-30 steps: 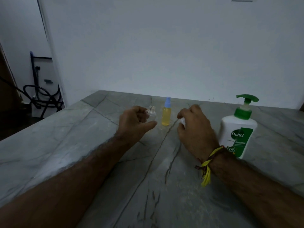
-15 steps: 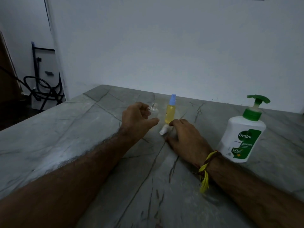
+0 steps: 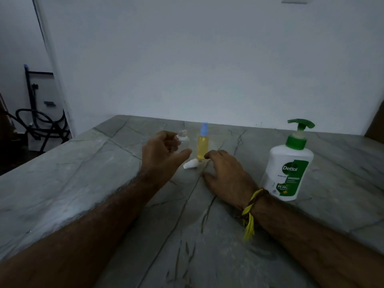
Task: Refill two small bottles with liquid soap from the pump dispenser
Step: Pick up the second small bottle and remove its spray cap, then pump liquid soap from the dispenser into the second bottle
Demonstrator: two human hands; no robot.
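My left hand (image 3: 161,153) grips a small clear empty bottle (image 3: 183,140) with a bare threaded neck, held upright. Just to its right a second small bottle (image 3: 202,145), filled with yellow liquid and topped by a blue spray cap, stands on the grey stone table (image 3: 83,183). A white cap (image 3: 190,164) lies on its side on the table in front of the two bottles. My right hand (image 3: 226,173) rests flat on the table right of the cap, fingers relaxed and holding nothing. The white pump dispenser (image 3: 287,167) with a green pump head stands to the right of that hand.
A white wall runs behind the table. At the far left, beyond the table's edge, a dark metal stand (image 3: 39,121) with hoses sits on the floor.
My right hand set the white cap down on the table, let go of it and now lies flat beside it. My left hand kept holding the clear bottle.
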